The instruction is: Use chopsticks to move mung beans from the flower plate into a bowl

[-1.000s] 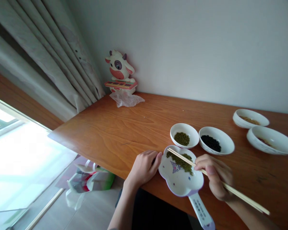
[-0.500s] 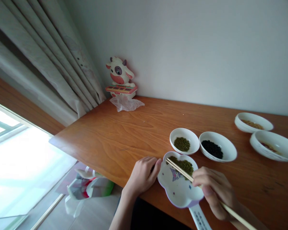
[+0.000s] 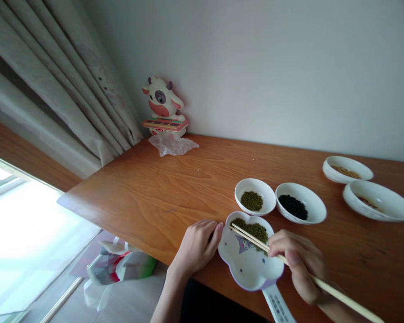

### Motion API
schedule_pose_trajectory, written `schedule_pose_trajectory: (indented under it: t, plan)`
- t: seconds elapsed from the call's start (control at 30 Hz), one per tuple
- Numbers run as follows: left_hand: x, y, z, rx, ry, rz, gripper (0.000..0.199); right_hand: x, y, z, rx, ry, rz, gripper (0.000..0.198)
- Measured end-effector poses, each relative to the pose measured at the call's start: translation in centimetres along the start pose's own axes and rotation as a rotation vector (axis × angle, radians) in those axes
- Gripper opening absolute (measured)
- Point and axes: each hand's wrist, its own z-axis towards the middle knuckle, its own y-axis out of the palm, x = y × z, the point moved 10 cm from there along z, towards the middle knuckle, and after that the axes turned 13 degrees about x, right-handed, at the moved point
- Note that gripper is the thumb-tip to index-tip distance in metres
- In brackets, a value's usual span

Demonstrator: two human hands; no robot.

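Note:
My right hand (image 3: 299, 264) is closed around a pair of wooden chopsticks (image 3: 343, 298). Their tips point left into a white flower-shaped dish (image 3: 245, 271) with a purple rim and a handle toward me. Green mung beans (image 3: 256, 231) lie along the dish's far side, above a printed cartoon figure, and the chopstick tips are at their left edge. Loosely curled, my left hand (image 3: 198, 246) rests on the table left of the dish, thumb at its rim; its fingertips are partly hidden. Beyond the dish stands a small white bowl (image 3: 269, 197) holding more mung beans.
A bowl (image 3: 318, 208) of black beans stands right of the mung bean bowl. Two white bowls, one with light brown contents (image 3: 345, 172), stand further right. A cow toy keyboard (image 3: 164, 107) and a clear plastic bag (image 3: 173, 146) sit at the wooden table's (image 3: 155, 188) far left corner.
The view has shifted slightly, moving most things a little left in the picture. Both hands and the chopsticks keep nearly the same place relative to the dish.

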Motion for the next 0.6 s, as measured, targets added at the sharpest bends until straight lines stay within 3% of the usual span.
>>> schedule_pose_trajectory:
  t: [0.17,0.6]
  plan:
    - [0.0,0.0,-0.1,-0.012,-0.004,-0.013,0.042,-0.1,-0.1,0.3,0.041,0.024,0.007,0.035]
    - [-0.5,0.3,0.0,-0.016,-0.024,-0.033,0.041,-1.7,0.4,1.0,0.009,-0.085,-0.032,0.032]
